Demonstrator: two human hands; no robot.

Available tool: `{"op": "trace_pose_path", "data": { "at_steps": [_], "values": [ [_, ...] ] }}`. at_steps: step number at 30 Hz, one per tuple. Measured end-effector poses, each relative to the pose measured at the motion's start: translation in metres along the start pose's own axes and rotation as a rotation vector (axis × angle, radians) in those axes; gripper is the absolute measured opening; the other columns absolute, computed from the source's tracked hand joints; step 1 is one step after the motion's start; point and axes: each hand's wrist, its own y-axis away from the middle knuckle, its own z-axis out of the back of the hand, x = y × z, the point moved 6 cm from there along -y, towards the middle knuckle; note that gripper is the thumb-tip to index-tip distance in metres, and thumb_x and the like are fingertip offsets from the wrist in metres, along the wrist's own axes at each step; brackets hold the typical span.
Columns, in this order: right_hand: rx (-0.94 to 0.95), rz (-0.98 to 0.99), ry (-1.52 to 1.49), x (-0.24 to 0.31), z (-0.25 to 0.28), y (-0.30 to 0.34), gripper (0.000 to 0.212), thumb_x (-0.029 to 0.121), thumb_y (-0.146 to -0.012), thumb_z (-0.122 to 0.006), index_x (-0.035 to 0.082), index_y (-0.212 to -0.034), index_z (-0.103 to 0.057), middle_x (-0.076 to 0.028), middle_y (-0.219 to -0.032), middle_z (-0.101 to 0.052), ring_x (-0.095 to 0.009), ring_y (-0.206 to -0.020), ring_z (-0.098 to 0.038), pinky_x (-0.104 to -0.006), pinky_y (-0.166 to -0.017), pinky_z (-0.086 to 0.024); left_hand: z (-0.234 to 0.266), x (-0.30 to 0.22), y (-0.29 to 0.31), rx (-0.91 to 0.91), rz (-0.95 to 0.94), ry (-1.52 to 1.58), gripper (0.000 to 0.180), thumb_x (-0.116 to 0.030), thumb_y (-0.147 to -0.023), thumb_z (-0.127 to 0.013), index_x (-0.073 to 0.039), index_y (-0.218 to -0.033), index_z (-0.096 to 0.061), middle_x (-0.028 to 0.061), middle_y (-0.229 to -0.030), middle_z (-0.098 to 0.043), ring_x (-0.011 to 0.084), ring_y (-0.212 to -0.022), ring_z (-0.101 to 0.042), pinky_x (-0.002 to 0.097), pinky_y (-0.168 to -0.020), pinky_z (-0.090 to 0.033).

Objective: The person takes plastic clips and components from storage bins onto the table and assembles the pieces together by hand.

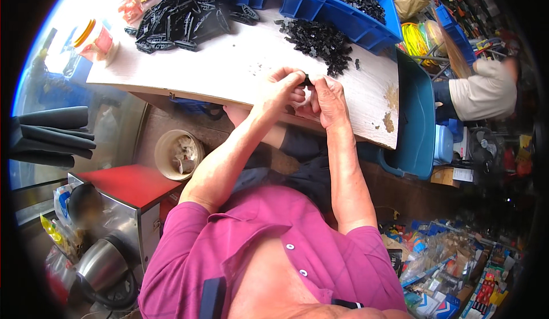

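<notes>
Over the table's near edge my two hands come together at a small black plastic part (307, 80). My left hand (279, 93) pinches it between thumb and forefinger, the other fingers curled. From the other side, my right hand (331, 100) closes its fingertips on the same part. The part's exact shape is mostly covered by the fingers. Just beyond my hands lies a heap of small black plastic pieces (317, 40). Farther left, a pile of longer black slotted plastic pieces (186, 22) rests on the pale tabletop (229, 61).
Blue crates stand at the back; the right-hand crate (337, 22) holds more black pieces. A lidded jar (96, 41) is at left. Beside the table's right end sits a teal bin (422, 113). A bucket (160, 153) and steel kettle (103, 264) are lower left. Another person (483, 96) is at right.
</notes>
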Motion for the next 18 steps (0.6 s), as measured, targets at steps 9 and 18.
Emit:
{"op": "trace_pose_path", "data": {
  "at_steps": [9,18],
  "values": [
    [-0.164,0.191,0.023,-0.001,0.008,0.000,0.025,0.028,-0.090,-0.062,0.005,-0.081,-0.061,0.002,-0.059,-0.048,-0.008,-0.040,-0.041,-0.0258,-0.039,-0.043,-0.002,0.007,-0.017,0.115,0.007,-0.079,0.018,-0.024,-0.090,-0.065,-0.007,-0.097,-0.066,0.0008,-0.077,-0.064,0.0076,-0.059,-0.057,0.0203,-0.050,-0.045],
    [-0.318,0.067,-0.371,0.007,0.041,0.017,0.035,0.031,-0.090,-0.057,0.007,-0.065,-0.053,-0.001,-0.041,-0.037,-0.017,-0.041,-0.051,-0.0498,-0.054,-0.060,0.025,-0.094,-0.128,-0.345,-0.830,-1.401,0.022,-0.021,-0.085,-0.062,-0.002,-0.093,-0.069,0.0214,-0.082,-0.068,0.0358,-0.079,-0.068,0.0447,-0.074,-0.053]
  ]
}}
